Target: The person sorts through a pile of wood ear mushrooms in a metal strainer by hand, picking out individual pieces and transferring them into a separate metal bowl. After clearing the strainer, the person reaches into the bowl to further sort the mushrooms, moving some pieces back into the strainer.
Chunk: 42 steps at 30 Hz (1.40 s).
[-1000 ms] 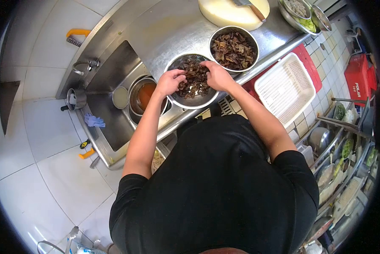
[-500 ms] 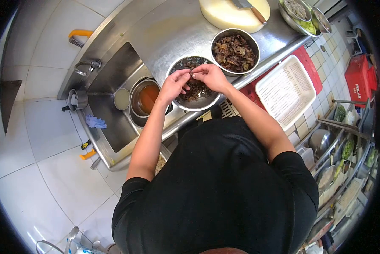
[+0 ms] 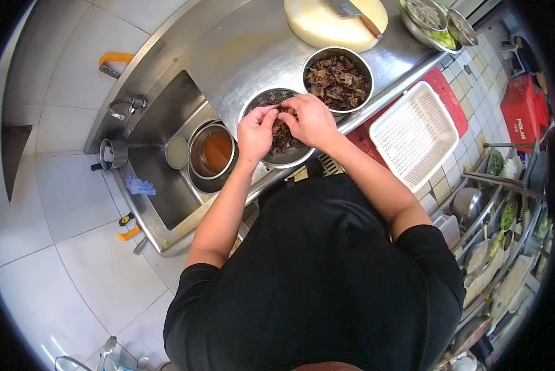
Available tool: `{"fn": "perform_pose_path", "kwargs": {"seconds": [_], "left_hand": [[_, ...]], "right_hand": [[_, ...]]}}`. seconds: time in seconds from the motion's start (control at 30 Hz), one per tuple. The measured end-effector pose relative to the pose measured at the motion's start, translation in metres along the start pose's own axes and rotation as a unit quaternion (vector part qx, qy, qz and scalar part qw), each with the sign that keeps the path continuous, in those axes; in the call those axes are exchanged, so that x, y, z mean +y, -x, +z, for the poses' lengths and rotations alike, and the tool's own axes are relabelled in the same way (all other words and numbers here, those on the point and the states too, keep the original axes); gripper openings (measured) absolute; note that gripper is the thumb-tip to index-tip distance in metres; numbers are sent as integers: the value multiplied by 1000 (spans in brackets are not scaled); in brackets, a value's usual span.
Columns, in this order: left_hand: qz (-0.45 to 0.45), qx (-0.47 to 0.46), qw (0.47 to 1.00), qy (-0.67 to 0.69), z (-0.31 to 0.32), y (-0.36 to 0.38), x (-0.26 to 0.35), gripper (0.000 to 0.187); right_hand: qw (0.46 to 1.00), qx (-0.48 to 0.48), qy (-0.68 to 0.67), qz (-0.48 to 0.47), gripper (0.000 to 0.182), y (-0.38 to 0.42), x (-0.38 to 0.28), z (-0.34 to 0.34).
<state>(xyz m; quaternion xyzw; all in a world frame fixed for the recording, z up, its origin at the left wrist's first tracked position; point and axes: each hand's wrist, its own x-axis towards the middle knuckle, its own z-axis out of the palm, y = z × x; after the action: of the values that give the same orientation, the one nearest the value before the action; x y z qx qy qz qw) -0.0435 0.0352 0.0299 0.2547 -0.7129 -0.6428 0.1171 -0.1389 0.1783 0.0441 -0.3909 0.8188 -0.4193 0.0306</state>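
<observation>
- Dark mushroom pieces [image 3: 282, 137] sit heaped in the metal colander [image 3: 259, 102], which rests on the steel counter [image 3: 240, 49] right at the sink's edge.
- Both hands are over that colander, fingertips meeting above the heap.
- The left hand [image 3: 256, 133] is curled, thumb and fingers pinched on a small dark piece at the top of the pile.
- The right hand [image 3: 308, 120] is curled too, its fingertips closed on the same spot, touching the left hand's fingers; whether they share one piece or hold two I cannot tell.
- Just beyond the colander, touching or nearly touching its rim, a steel bowl [image 3: 337, 80] holds more of the brown mushroom pieces.
- Further back on the counter lies a round pale cutting board [image 3: 327, 25] with a cleaver [image 3: 352, 11] resting across it.
- At the far right end of the counter, more metal bowls [image 3: 435, 21] with food in them, some of it green.
- To the left of the colander, down in the sink [image 3: 166, 179], a pot [image 3: 212, 151] of orange-brown liquid, and a small bowl [image 3: 176, 152] just beside it.
- A tap [image 3: 126, 106] stands at the sink's back edge; a blue cloth [image 3: 140, 185] lies on its left rim.
- Below the counter on the right, a white plastic basket [image 3: 413, 133] leans over a red crate [image 3: 444, 93].
- Far right, racks [image 3: 500, 229] of bowls and greens.
</observation>
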Motion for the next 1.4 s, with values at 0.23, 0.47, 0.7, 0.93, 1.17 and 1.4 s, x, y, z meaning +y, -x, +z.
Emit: {"fn": "perform_pose_path", "kwargs": {"seconds": [0.23,0.47,0.7,0.93,1.17,1.4], "left_hand": [[36,42,997,-53,5,9,-7,18],[8,-88,979,185,-1,6,-22,31],[-53,-210,962,168,-7,10,-57,43],[-25,-157,986,49,5,27,-66,38],[-163,-138,971,111,10,25,-80,29],[-207,-34,957,199,29,29,-78,27]], "right_hand": [[998,48,-31,0,19,1,-2,9],[986,7,-151,70,17,7,-6,8],[982,-41,-138,120,23,21,8,16],[994,-72,-62,50,23,44,20,30],[997,-73,-9,32,20,50,24,41],[986,-83,-119,85,18,46,34,52]]}}
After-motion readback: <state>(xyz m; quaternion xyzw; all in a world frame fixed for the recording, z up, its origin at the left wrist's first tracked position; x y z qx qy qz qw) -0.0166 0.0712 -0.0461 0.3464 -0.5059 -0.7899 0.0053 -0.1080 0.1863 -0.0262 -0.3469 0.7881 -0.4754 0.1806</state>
